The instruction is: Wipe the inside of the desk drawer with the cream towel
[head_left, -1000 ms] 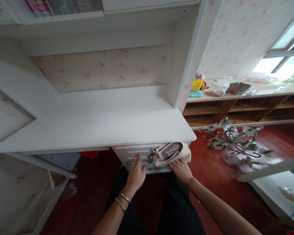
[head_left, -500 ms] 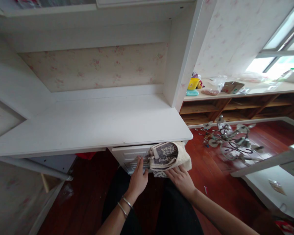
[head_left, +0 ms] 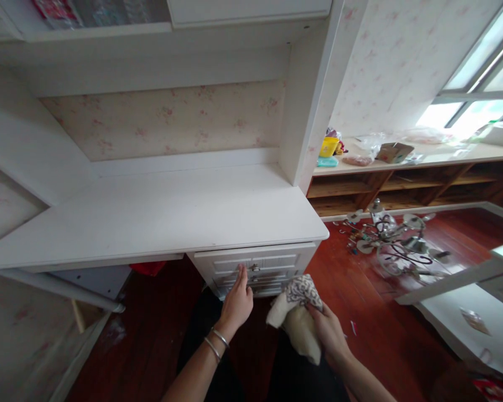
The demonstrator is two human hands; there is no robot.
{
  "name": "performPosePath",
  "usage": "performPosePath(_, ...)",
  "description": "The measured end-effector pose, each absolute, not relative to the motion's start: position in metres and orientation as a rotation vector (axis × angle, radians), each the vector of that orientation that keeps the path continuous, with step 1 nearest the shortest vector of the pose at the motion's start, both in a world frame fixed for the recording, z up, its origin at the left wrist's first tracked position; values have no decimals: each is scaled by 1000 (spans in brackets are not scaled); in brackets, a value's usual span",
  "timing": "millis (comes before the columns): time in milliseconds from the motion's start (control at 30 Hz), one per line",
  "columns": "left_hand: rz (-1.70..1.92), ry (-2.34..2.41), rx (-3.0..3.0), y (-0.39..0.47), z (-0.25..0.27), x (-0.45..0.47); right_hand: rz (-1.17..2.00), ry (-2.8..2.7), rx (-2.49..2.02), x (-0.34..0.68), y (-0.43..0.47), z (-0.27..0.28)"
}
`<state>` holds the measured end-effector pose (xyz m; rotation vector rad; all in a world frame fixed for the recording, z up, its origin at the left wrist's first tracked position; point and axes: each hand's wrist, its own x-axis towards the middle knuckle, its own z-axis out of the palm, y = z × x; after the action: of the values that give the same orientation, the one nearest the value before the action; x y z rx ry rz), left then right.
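Observation:
My right hand (head_left: 327,329) is closed on a bunched cream cloth (head_left: 302,321) with a dark floral pattern on one side. The cloth hangs just in front of the drawer unit, apart from it. My left hand (head_left: 238,298) lies with its fingers stretched out against the front of the white top drawer (head_left: 222,266), left of its small metal knob (head_left: 255,268). More drawers sit below, partly hidden by my left hand and the cloth.
Above the drawers spreads a white desk top (head_left: 184,206), under a hutch shelf (head_left: 251,17). On the red wooden floor at right lies a chandelier (head_left: 402,240). Behind it, a low wooden shelf (head_left: 419,173) carries a yellow container (head_left: 329,147) and plastic bags. White furniture (head_left: 469,318) stands at lower right.
My right hand has drawn the cloth down and away from the drawer front, bunching it, and the drawer's right side and knob now show. My left hand has stayed nearly in place.

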<state>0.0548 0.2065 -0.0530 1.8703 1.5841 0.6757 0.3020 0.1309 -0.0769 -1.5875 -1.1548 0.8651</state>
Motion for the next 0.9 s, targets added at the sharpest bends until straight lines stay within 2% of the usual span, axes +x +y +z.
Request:
performPosePath(67,656,1583,1882,212,-50,55,1052,-713,-1587,301,126,-63)
performPosePath(133,633,1599,1893,219,-45,56,1107,-407,-1551,300,124,-48)
performPosePath(333,658,1632,1880,234,-37,57,882,-374,-1503,296,148,-24)
performPosePath(500,662,1560,1935,229,-27,46,406,-1025,-1572,266,185,-19)
performPosePath(667,833,1536,2209,228,19,15,-92,-2185,-1167,236,226,-35)
performPosePath(767,972,1624,2360,228,48,-14,-53,-2567,-939,225,250,-47)
performPosePath(900,1082,1762,2492,244,70,-51,105,-2608,-834,195,279,-50)
